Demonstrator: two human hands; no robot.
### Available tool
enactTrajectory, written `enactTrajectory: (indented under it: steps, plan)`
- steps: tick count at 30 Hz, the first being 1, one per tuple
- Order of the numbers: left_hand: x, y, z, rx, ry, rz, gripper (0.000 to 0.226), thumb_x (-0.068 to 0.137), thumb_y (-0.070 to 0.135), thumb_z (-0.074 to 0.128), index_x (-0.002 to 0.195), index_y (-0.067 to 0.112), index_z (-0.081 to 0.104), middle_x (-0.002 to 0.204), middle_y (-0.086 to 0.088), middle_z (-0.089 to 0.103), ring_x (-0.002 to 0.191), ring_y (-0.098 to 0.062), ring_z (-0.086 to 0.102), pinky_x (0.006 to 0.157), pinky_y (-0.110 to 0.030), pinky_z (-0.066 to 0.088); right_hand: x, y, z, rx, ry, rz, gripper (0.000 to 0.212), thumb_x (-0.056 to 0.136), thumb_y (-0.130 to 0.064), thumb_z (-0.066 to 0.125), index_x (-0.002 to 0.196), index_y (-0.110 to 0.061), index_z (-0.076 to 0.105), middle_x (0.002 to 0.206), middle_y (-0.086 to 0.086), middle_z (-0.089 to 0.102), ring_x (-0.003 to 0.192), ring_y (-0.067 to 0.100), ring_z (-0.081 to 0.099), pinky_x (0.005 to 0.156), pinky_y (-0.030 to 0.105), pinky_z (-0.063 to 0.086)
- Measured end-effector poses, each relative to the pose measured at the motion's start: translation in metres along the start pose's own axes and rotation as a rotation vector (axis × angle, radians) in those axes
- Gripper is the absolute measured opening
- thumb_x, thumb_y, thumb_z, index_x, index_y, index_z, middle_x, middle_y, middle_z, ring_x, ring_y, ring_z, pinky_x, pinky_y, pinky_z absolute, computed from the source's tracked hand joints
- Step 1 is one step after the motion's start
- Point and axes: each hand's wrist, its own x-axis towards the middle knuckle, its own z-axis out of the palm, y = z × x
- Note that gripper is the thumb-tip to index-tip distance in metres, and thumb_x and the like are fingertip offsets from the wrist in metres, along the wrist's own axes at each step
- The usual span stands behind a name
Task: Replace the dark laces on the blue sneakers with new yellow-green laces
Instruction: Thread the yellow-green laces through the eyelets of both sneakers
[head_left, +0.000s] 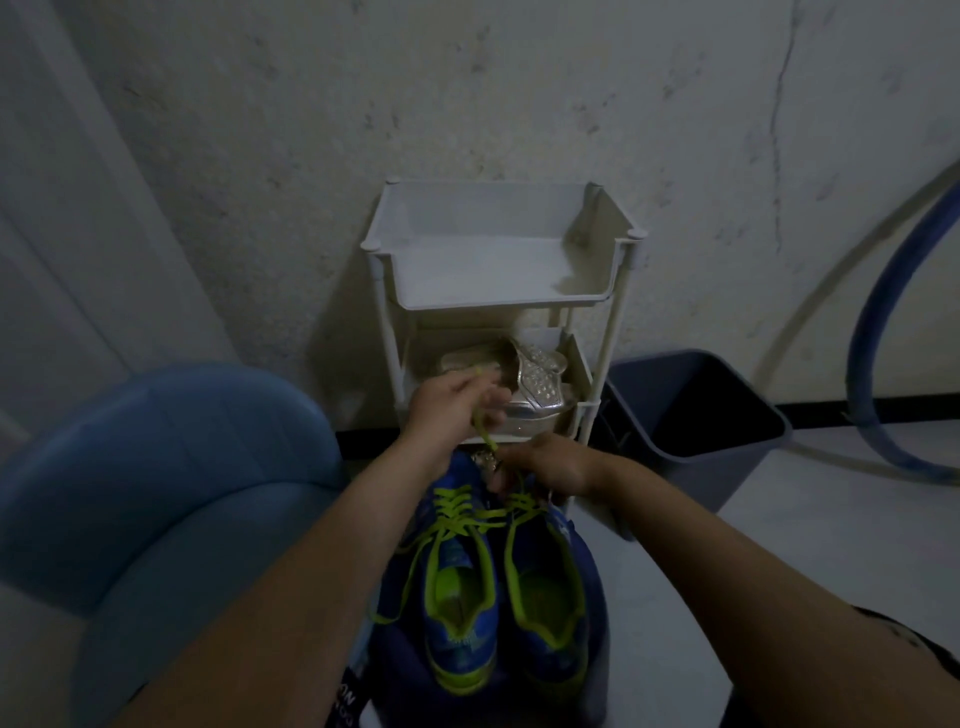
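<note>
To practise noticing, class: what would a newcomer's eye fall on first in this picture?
The yellow-green laces glow on the two blue sneakers, side by side at bottom centre. Just above, the left hand pinches one of them, drawn upward, while the right hand sits at the right sneaker's front. Behind stands a white rack against the wall, with silver shoes on its lower shelf.

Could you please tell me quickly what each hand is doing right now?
Left hand: pinches the yellow-green lace.
Right hand: apparently pinches that lace at the right sneaker.
</note>
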Motion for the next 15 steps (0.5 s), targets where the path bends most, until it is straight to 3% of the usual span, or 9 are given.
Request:
enactTrajectory:
  steps: [3,6,9,12,15]
  plan:
    - [0.002,-0.011,0.003,0.418,-0.076,0.101,0.020,0.099,0.012,0.052,0.108,0.007,0.069,0.074,-0.002,0.067,0.042,0.002,0.047,0.042,-0.013,0.036,0.003,0.001,0.000,0.023,0.148,-0.019,0.028,0.102,-0.037,0.045,0.106,-0.018,0.066,0.091,0.001,0.067,0.053,0.012,0.055,0.043,0.020,0.038]
    - [0.004,-0.019,0.003,0.673,-0.223,0.102,0.023,0.098,0.008,0.050,0.088,0.013,0.070,0.062,0.004,0.066,0.058,-0.008,0.057,0.059,-0.022,0.044,0.007,0.000,-0.005,0.191,0.267,-0.061,0.018,0.097,-0.018,0.052,0.101,-0.010,0.066,0.093,0.011,0.067,0.056,0.016,0.056,0.045,0.022,0.035]
    - [0.004,-0.020,-0.002,0.919,-0.269,0.090,0.037,0.096,0.022,0.050,0.063,0.019,0.068,0.059,0.006,0.067,0.062,-0.010,0.062,0.069,-0.031,0.047,0.006,-0.003,-0.011,0.347,0.204,-0.077,0.020,0.088,-0.014,0.052,0.097,-0.014,0.070,0.080,0.008,0.068,0.058,0.016,0.055,0.050,0.024,0.031]
    - [0.002,-0.018,-0.004,0.926,-0.266,0.073,0.039,0.096,0.033,0.052,0.063,0.021,0.067,0.063,0.004,0.069,0.064,-0.011,0.063,0.072,-0.032,0.047,0.005,-0.001,-0.012,0.564,0.147,-0.106,0.025,0.096,-0.023,0.048,0.107,-0.012,0.067,0.080,0.007,0.068,0.057,0.016,0.054,0.052,0.027,0.033]
    - [0.002,-0.016,-0.005,0.901,-0.227,0.045,0.032,0.096,0.030,0.054,0.071,0.020,0.071,0.064,0.003,0.069,0.058,-0.008,0.059,0.063,-0.028,0.042,0.002,0.001,-0.011,0.541,0.245,-0.112,0.028,0.103,-0.024,0.046,0.101,-0.009,0.070,0.088,0.011,0.071,0.055,0.014,0.056,0.054,0.029,0.038]
